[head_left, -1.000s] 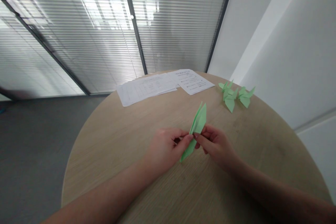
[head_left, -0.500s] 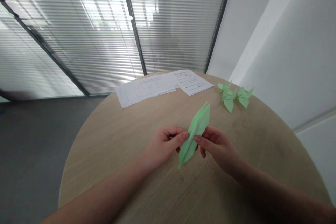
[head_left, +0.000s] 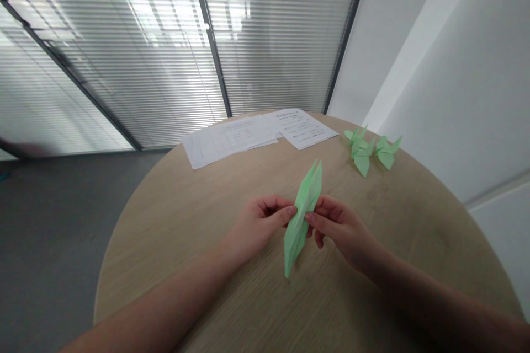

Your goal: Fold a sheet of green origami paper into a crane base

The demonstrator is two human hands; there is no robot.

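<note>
A long, narrow folded piece of green paper (head_left: 303, 214) stands tilted above the round wooden table (head_left: 174, 215), its split tip pointing away from me. My left hand (head_left: 259, 225) pinches its left side at mid-length between thumb and fingers. My right hand (head_left: 337, 227) pinches the right side opposite. Both hands hover just above the tabletop, fingers curled closed on the paper.
Two finished green paper cranes (head_left: 368, 150) rest at the table's far right near the white wall. Several printed white sheets (head_left: 256, 133) lie at the far edge. Beyond the table are glass partitions with blinds and grey carpet to the left.
The green paper has swung from a slant to a more upright line and hangs lower in front of my hands. Both hands kept their pinch and barely shifted.
</note>
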